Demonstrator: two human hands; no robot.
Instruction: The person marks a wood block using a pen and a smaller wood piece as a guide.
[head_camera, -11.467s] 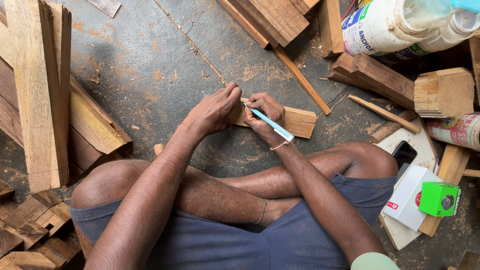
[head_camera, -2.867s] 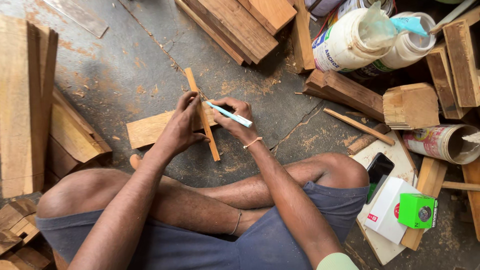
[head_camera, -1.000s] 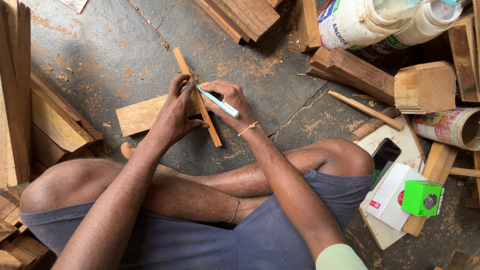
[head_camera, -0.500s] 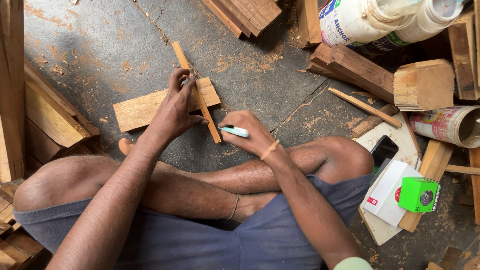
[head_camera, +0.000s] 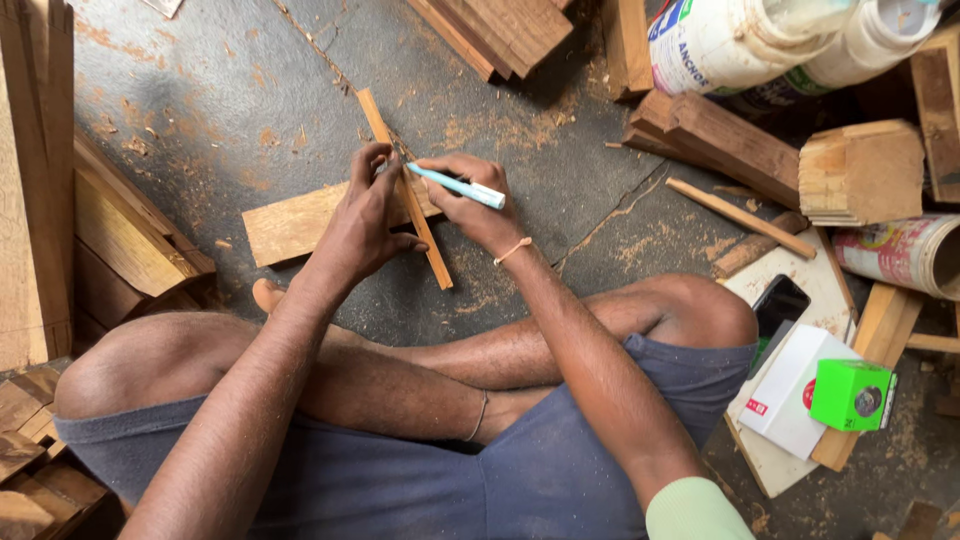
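Pressing thin wooden strip (head_camera: 405, 190), slim pen (head_camera: 458, 187) gripped

Bare forearms, bare legs, bare feet. Dark blue-grey shorts (head_camera: 420, 480) over both thighs. Thin pale cord bracelet (head_camera: 512, 250) on right wrist. Thin bangle (head_camera: 478, 418) round ankle. Pale green short sleeve (head_camera: 692, 510) on right upper arm.

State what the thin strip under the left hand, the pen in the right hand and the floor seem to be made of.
Thin strip: bare, unfinished wood, with visible grain. Pen: probably smooth plastic, pale blue with a white end. Floor: likely rough grey concrete, dusted with sawdust.
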